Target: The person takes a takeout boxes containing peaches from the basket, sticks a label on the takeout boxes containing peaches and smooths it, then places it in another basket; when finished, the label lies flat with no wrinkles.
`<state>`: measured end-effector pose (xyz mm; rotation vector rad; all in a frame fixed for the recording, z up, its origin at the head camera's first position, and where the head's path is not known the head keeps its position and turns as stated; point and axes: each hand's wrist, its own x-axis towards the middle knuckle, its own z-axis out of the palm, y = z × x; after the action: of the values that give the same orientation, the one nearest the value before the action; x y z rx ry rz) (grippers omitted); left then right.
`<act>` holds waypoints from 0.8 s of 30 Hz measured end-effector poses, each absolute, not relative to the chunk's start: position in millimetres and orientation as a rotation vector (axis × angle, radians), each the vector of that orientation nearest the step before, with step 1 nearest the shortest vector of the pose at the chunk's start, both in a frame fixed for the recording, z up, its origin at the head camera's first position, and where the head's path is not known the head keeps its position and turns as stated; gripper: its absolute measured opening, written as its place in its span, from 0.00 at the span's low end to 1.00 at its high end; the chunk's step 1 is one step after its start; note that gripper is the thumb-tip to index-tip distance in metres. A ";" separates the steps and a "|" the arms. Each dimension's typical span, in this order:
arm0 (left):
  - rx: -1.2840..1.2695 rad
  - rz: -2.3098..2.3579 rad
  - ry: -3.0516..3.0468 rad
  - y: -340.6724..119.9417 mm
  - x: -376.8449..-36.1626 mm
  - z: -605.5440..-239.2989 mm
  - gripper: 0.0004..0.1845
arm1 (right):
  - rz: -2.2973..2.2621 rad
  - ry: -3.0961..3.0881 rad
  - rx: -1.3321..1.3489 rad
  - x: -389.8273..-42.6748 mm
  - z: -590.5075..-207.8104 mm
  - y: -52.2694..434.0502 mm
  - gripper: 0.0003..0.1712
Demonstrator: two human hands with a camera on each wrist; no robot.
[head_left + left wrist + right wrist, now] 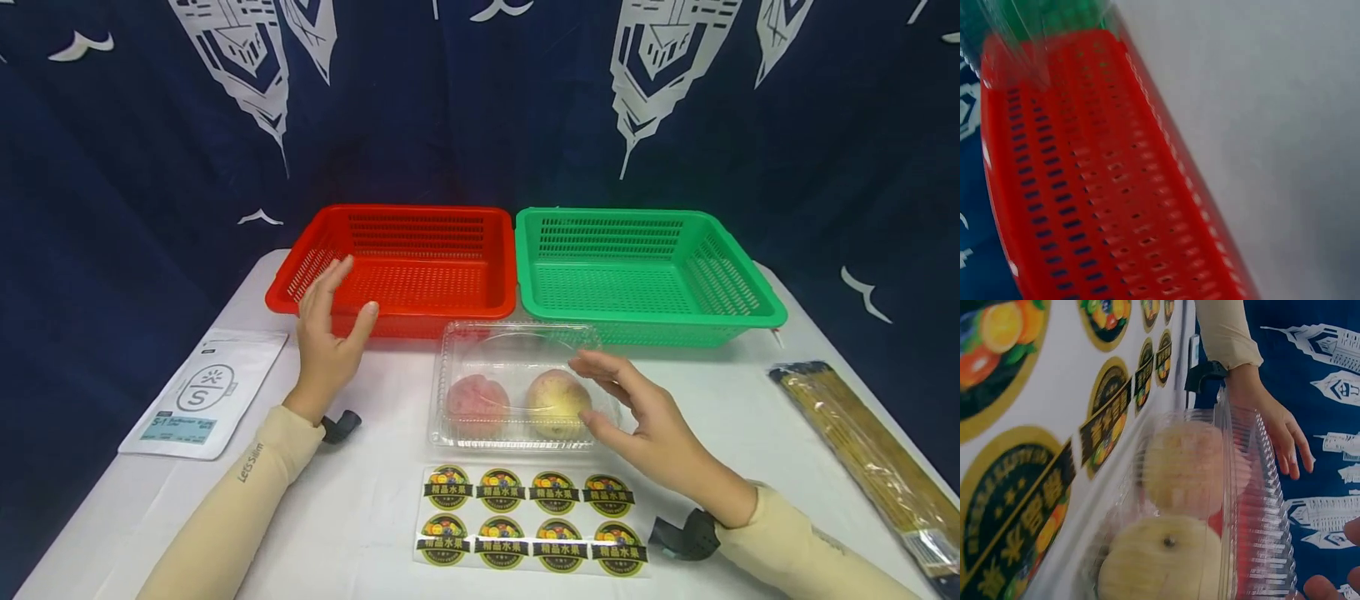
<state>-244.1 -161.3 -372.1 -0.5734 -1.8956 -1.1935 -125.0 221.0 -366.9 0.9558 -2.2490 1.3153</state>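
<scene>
A clear plastic clamshell box (517, 346) sits on the table with two peaches inside, a pink peach (477, 406) at left and a yellowish peach (558, 402) at right. My right hand (648, 417) is at the box's right side, thumb and fingers spread apart and overlapping its edge; whether they touch it I cannot tell. In the right wrist view, fingertips (1322, 589) show beside the box's ribbed wall. My left hand (330, 333) is raised, fingers extended and holding nothing, in front of the left end of the red basket (390, 327).
A green basket (652, 321) stands right of the red one. Fruit-label stickers (532, 521) lie on a sheet before the box. At left lies a white pouch (206, 396); at right, a long pack of thin brown sticks (862, 458). A patterned dark blue cloth (450, 100) hangs behind.
</scene>
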 end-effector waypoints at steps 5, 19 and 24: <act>-0.879 -1.092 -1.935 -147.4 -232.4 -366.0 0.23 | 1.406 -2.169 1.106 -127.0 -366.4 213.2 0.38; -1.152 -1.466 -2.438 -149.7 -190.1 -352.0 0.21 | 1.662 -2.119 1.425 -126.0 -367.1 199.3 0.32; -1.302 -1.588 -2.535 -160.1 -188.4 -351.1 0.20 | 1.646 -2.147 1.496 -121.9 -370.5 194.4 0.31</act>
<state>-188.4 -160.1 -351.1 -1.3024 -2.5352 -1.5877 -121.9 194.4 -370.5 1.4965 -2.1469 1.6459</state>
